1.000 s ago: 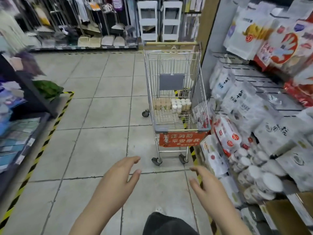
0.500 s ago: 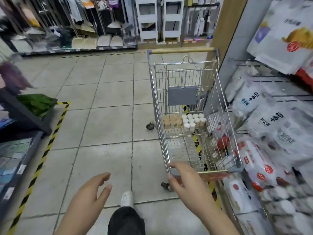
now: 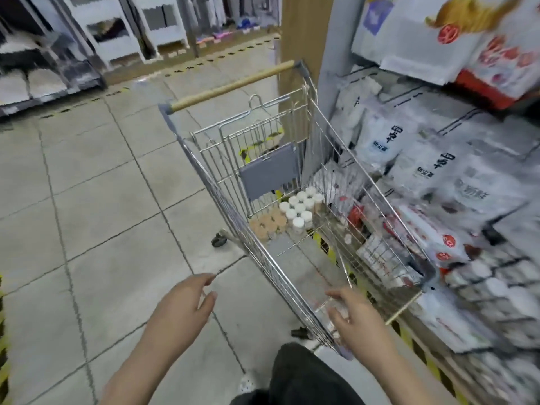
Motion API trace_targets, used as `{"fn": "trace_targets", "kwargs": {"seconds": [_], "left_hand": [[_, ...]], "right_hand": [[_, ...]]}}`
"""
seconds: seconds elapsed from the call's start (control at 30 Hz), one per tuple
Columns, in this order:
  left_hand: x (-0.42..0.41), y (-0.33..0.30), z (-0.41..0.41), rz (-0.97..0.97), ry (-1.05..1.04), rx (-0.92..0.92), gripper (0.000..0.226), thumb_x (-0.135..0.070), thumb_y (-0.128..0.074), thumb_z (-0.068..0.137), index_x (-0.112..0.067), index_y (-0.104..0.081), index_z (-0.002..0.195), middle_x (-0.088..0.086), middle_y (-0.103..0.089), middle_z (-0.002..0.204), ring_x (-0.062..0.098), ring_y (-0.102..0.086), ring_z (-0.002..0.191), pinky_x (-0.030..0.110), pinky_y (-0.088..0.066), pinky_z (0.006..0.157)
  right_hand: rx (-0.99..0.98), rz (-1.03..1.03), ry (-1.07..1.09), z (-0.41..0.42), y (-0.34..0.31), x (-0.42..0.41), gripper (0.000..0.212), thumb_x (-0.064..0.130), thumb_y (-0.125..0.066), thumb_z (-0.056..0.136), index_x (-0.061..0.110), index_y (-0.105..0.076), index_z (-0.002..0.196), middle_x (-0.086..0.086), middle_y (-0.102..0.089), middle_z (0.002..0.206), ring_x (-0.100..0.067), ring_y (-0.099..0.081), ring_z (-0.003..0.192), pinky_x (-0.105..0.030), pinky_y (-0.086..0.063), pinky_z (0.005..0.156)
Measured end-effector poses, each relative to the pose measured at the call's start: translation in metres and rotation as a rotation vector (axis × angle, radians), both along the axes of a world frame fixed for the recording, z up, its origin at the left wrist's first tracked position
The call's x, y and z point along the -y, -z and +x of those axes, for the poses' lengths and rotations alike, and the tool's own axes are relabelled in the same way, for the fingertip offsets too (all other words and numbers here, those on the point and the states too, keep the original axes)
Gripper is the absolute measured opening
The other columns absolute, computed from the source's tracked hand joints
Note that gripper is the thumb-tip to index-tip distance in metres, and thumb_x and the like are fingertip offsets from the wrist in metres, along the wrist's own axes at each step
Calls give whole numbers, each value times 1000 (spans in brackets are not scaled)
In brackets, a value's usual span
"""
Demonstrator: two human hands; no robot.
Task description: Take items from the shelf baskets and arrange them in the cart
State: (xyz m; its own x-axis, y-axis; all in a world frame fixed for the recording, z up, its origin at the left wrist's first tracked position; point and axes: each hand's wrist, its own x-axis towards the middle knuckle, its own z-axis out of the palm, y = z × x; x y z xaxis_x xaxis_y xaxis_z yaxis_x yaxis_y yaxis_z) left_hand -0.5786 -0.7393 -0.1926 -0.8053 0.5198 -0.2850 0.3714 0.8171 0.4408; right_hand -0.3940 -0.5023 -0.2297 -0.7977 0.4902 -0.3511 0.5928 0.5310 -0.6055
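Now that the cart point(image 3: 292, 229) has come close, right against the shelf baskets point(image 3: 482, 287), I judge the next picking can start. Deep in the cart, at its far end, stand the white-capped bottles point(image 3: 301, 210). My right hand point(image 3: 356, 320) has reached the cart's near rim, fingers relaxed, gripping nothing I can see; my left hand point(image 3: 181, 305) hangs open beside the cart.

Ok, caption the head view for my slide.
Right hand at the near rim of a wire cart holding white-capped bottles, left hand open over the floor, beside shelves.
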Motion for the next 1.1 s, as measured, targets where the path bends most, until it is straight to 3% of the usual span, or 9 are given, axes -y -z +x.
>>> {"fn": "trace_targets", "kwargs": {"seconds": [0.13, 0.27, 0.5, 0.6, 0.73, 0.83, 0.9, 1.03, 1.1], "left_hand": [[-59, 13, -48, 31, 187, 21, 40, -33, -47, 97, -25, -47, 136, -10, -53, 135, 6, -49, 121, 20, -37, 97], [-104, 21, -81, 65, 304, 58, 35, -33, -45, 97, -28, -50, 132, -12, -55, 129, 6, -51, 119, 19, -39, 93], [-139, 30, -158, 35, 406, 119, 36, -33, -47, 98, -27, -51, 132, -11, -55, 130, 7, -51, 117, 20, -38, 94], [-143, 37, -189, 26, 412, 148, 31, -29, -51, 96, -28, -55, 127, -12, -58, 119, 9, -55, 111, 23, -42, 89], [-187, 74, -246, -45, 509, 193, 23, -24, -53, 94, -24, -60, 116, -12, -61, 108, 11, -59, 103, 24, -40, 76], [-227, 105, -272, -152, 627, 218, 23, -21, -52, 92, -17, -60, 114, -1, -64, 110, 17, -60, 101, 29, -46, 83], [-253, 130, -283, -192, 700, 252, 26, -22, -50, 92, -16, -59, 116, 3, -65, 110, 20, -60, 100, 33, -48, 85], [-298, 180, -287, -333, 829, 301, 19, -24, -45, 94, -18, -56, 109, 0, -60, 95, 23, -61, 97, 28, -43, 71], [-316, 208, -281, -348, 824, 349, 19, -24, -47, 93, -18, -57, 109, 2, -61, 98, 24, -61, 96, 30, -47, 76]], "right_hand": [[49, -15, 135, -19, 17, -17, 28, 25, -54, 96, 22, -56, 124, 8, -60, 124, -9, -57, 109, -22, -42, 86], [107, -42, 188, -57, 35, -36, 31, 22, -55, 95, 15, -56, 125, 0, -61, 126, -14, -56, 114, -26, -43, 95], [131, -90, 169, -153, 51, -58, 33, 24, -51, 96, 15, -54, 128, -1, -59, 129, -14, -56, 115, -22, -40, 93], [122, -123, 219, -178, 58, -62, 33, 24, -50, 96, 17, -53, 129, 1, -58, 130, -12, -56, 115, -20, -39, 92], [166, -191, 380, -200, 89, -84, 31, 22, -52, 96, 17, -54, 126, 1, -60, 125, -12, -57, 111, -19, -40, 86], [207, -236, 474, -211, 113, -98, 29, 19, -54, 96, 12, -56, 124, -1, -61, 119, -15, -58, 110, -16, -37, 82], [242, -264, 515, -219, 131, -107, 28, 19, -53, 96, 12, -56, 123, -3, -63, 118, -17, -59, 108, -21, -42, 86], [271, -311, 576, -238, 173, -127, 26, 18, -51, 96, 13, -56, 120, -3, -64, 115, -17, -60, 104, -25, -45, 87], [279, -349, 627, -248, 196, -138, 27, 16, -51, 95, 14, -56, 121, -2, -64, 111, -18, -60, 102, -26, -46, 85]]}}
